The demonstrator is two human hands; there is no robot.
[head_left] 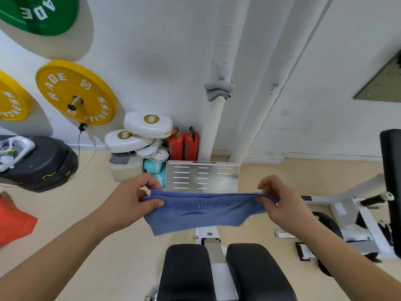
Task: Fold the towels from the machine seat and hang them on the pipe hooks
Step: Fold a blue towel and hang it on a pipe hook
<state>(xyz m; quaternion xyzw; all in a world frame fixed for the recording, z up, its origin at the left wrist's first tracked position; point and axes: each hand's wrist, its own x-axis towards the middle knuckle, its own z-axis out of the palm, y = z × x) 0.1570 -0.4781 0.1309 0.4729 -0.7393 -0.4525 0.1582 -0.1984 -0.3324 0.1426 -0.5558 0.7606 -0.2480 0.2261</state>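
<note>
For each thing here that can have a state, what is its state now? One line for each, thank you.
blue towel: folded, stretched in the air between both hands
left hand: pinching the towel's left end
right hand: pinching the towel's right end
grey towel: folded, hanging on the pipe
hook: bare
machine seat: no towel on the visible part

The green weight plate [36, 14] is cut by the top edge, and the orange object [13, 222] by the left. The blue towel [204, 211] hides its pinching fingers' [263, 198] tips.
</note>
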